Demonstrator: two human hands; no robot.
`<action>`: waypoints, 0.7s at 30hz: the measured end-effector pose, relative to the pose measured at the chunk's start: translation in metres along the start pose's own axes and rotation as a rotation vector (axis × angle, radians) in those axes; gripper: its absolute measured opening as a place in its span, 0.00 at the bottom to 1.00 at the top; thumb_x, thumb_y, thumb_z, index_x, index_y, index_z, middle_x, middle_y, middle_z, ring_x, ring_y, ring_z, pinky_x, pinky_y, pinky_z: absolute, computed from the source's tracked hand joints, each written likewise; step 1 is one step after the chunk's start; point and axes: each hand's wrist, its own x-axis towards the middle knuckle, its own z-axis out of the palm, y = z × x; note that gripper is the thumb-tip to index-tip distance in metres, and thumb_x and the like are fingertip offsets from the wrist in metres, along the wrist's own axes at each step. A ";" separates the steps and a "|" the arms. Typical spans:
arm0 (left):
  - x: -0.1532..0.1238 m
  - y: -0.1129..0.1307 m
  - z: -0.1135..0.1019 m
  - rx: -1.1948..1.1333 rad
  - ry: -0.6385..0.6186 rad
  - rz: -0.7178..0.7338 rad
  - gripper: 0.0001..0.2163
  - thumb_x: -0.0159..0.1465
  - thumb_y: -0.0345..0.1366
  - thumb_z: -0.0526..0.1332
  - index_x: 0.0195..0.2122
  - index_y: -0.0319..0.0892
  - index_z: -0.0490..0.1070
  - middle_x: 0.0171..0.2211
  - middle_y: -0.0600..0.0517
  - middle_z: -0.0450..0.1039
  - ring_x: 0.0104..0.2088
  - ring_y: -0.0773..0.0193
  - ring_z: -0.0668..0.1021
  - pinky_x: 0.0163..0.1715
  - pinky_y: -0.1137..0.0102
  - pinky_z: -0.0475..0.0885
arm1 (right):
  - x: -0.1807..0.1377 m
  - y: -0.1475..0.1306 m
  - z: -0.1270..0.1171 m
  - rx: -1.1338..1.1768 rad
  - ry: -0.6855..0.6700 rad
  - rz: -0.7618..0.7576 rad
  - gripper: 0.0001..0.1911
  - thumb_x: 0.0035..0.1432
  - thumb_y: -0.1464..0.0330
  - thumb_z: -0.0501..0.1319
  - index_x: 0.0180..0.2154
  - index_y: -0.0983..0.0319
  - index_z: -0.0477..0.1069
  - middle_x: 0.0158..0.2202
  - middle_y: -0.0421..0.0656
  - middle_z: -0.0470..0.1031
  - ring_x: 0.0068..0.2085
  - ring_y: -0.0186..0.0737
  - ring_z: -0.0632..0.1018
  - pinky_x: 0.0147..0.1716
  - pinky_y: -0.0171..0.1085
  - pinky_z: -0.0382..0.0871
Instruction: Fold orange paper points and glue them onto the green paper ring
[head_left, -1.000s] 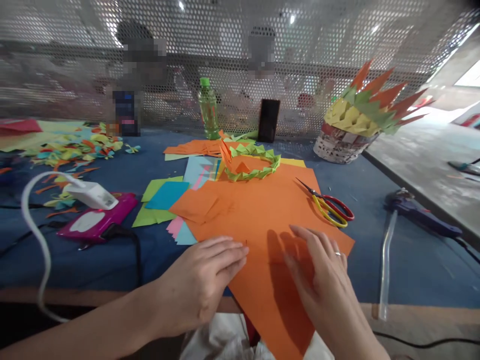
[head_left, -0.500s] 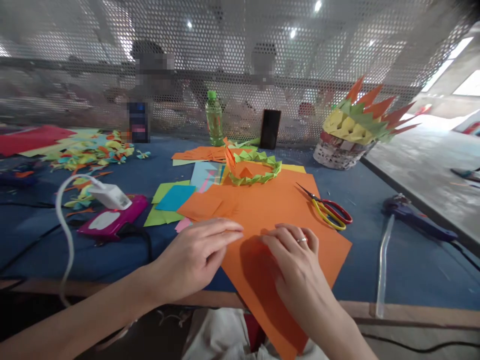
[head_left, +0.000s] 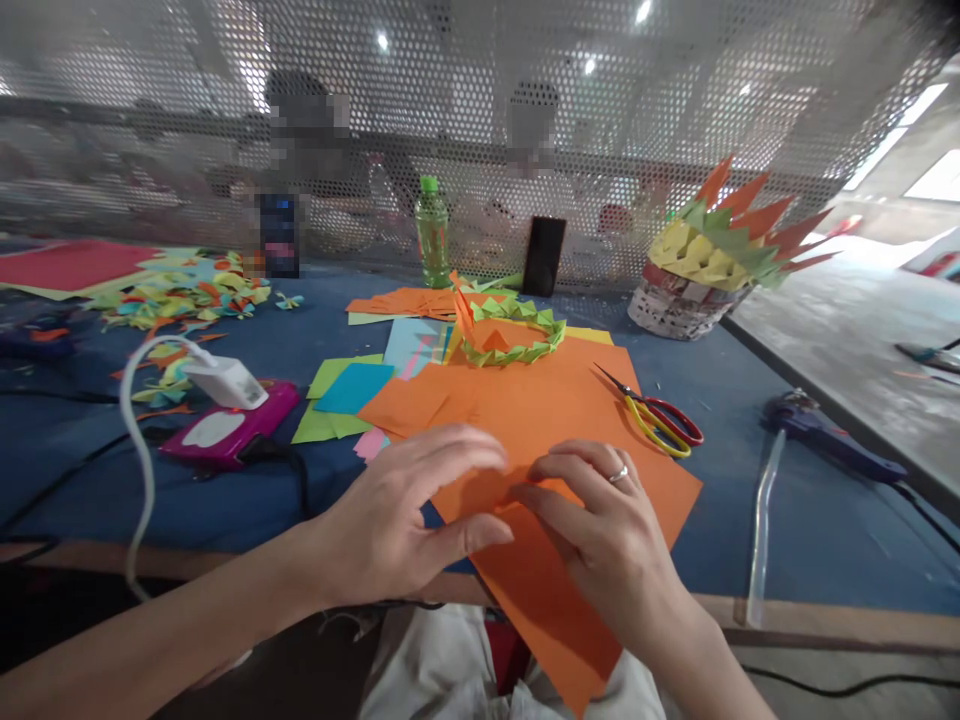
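Over a large orange paper sheet (head_left: pixel 555 620), which overhangs the table's front edge, both hands work close together. My left hand (head_left: pixel 420 510) has its fingers stretched and its thumb apart, with nothing visible in it. My right hand (head_left: pixel 600 510), a ring on one finger, is curled around a small orange paper piece (head_left: pixel 561 488), mostly hidden under the fingers. Red-and-yellow-handled scissors (head_left: pixel 660 420) lie on the sheet, to the right and beyond the hands. A green-and-orange folded-paper ring (head_left: pixel 517 350) rests at the sheet's far end.
At left, a magenta power strip (head_left: pixel 232 425) holds a white charger (head_left: pixel 229 380); beyond are folded paper scraps (head_left: pixel 180 290). Coloured paper squares (head_left: pixel 352 390) lie nearer. A bottle (head_left: pixel 433 235), phone (head_left: pixel 544 255) and paper basket (head_left: pixel 690 270) stand behind. A glue gun (head_left: pixel 832 435) lies right.
My left hand has opened, its thumb now spread away from the fingers. My right hand has shifted slightly, and a small orange paper piece now shows under its fingers.
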 end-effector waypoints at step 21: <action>0.026 0.001 0.015 -0.287 -0.315 -0.046 0.31 0.74 0.57 0.48 0.72 0.48 0.45 0.62 0.44 0.67 0.59 0.52 0.72 0.61 0.55 0.64 | -0.014 0.006 -0.009 -0.027 -0.026 -0.078 0.15 0.69 0.79 0.55 0.49 0.61 0.75 0.41 0.41 0.80 0.44 0.39 0.74 0.48 0.44 0.62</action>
